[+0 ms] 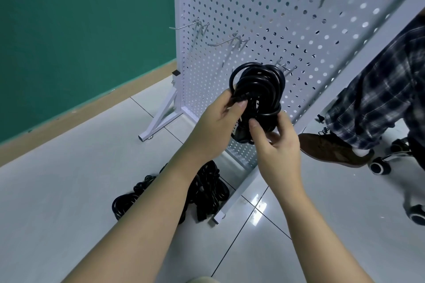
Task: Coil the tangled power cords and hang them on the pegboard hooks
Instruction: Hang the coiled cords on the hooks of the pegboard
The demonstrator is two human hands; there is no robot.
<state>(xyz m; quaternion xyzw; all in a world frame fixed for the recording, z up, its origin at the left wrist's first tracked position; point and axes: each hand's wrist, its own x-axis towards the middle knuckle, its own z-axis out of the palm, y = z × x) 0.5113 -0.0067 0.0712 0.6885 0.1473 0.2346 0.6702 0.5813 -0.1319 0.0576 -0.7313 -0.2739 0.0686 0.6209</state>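
Both hands hold one coiled black power cord [258,89] up in front of the white pegboard [287,30], at the height of its lower hooks. The left hand [220,117] grips the left side of the coil, with the thumb pressed on the loops, and the right hand [274,142] pinches the lower part of it from below. The coil looks finished but a little loose, because one loop stands out at the upper left. The step in hand seems to be the hanging, and the nearest hook [284,66] shows just behind the top right of the coil; I cannot tell if the cord touches it already. To do it well, I think the left hand should keep all the loops together, so that the hook passes through the whole bundle and not only through the loose loop. The right hand could support the weight from below until the coil sits deep on the hook, and only then open. Two other hooks [200,27] further left carry nothing. More tangled cords [207,190] lie on the tiled floor [69,190] by the foot of the board, so the task is probably far from done.
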